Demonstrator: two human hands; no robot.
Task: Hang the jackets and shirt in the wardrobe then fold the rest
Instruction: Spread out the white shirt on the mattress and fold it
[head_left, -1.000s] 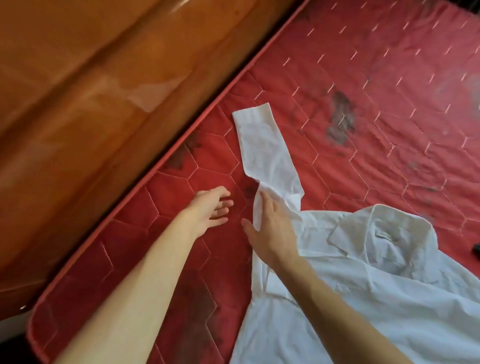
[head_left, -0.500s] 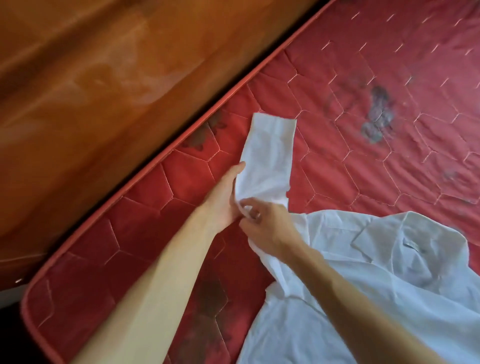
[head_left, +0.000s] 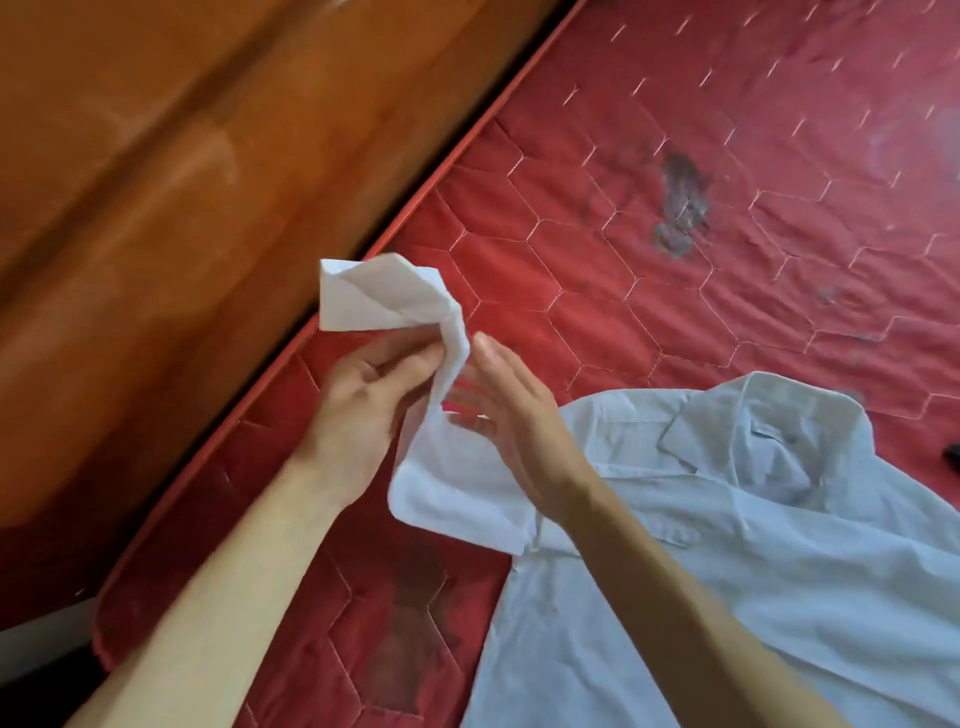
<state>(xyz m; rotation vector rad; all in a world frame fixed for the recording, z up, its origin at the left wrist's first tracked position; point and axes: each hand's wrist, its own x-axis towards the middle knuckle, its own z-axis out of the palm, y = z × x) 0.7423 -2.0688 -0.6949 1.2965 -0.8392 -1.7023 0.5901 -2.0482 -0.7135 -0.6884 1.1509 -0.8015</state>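
Left hand (head_left: 363, 397) pinches; right hand (head_left: 511, 431) held flat.

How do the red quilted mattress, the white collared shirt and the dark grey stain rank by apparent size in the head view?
1. red quilted mattress
2. white collared shirt, partly cut off by the frame
3. dark grey stain, clearly the smallest

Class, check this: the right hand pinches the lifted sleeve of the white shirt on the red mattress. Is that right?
No. The head view shows the left hand pinching the lifted sleeve of the white shirt on the red mattress; the right hand has straight fingers.
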